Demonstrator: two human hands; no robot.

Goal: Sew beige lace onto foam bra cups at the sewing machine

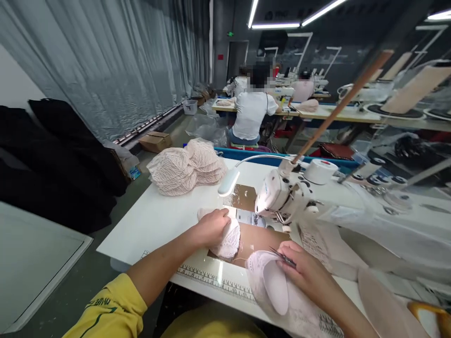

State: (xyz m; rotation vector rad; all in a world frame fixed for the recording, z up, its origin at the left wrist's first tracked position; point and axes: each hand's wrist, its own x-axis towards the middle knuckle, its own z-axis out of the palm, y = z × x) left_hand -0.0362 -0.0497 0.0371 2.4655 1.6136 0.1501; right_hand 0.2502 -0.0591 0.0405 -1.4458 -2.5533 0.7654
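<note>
My left hand (pixel 213 228) is closed on the upper side of a white lace bra cup (pixel 230 241), left of the sewing machine (pixel 276 193). In my right hand (pixel 295 263) is a pair of thread snips (pixel 285 257), its thin blades pointing left. Below the snips a pale pink lace cup piece (pixel 259 267) with a smooth lining hangs over the table's front edge, near the fingers of my right hand; whether they grip it too I cannot tell. A thin thread runs between the two lace pieces.
Stacked lace cups (pixel 172 171) stand at the table's back left. A lit lamp (pixel 229 183) bends over the work. Along the front edge runs a printed ruler (pixel 218 278). A white thread cone (pixel 320 171) sits behind the machine. Ahead, a co-worker (pixel 252 112) sits facing away.
</note>
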